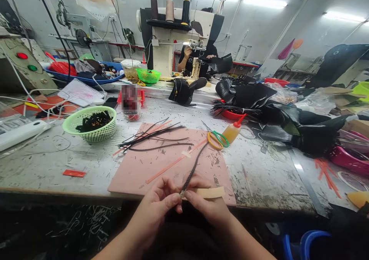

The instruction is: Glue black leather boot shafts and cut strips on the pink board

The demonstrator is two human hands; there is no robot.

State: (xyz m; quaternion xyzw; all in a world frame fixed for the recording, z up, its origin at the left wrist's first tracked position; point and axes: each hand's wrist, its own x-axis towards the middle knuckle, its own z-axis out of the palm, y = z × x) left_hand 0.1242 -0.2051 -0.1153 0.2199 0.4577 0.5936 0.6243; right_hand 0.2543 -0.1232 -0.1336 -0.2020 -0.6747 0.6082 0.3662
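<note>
Close to the table's front edge, my left hand (165, 195) and my right hand (205, 197) meet at the near end of a black braided cord (193, 170). My left thumb and fingers pinch that end. My right thumb and fingers are closed on the cord just beside it, and a cream strip (211, 192), perhaps tape, sticks out to the right from them. The cord runs up over the pink mat (129, 175) towards scissors (216, 139) with yellow and green handles. Several loose black cords (152, 135) and an orange strip (175, 164) lie on the mat.
A green basket (89, 133) of black pieces stands left, a glue bottle (232, 132) right of the scissors. Black leather pieces (311, 133) are heaped at right beside a metal ruler (308, 187). A co-worker (190, 60) sits behind a sewing machine (164, 40).
</note>
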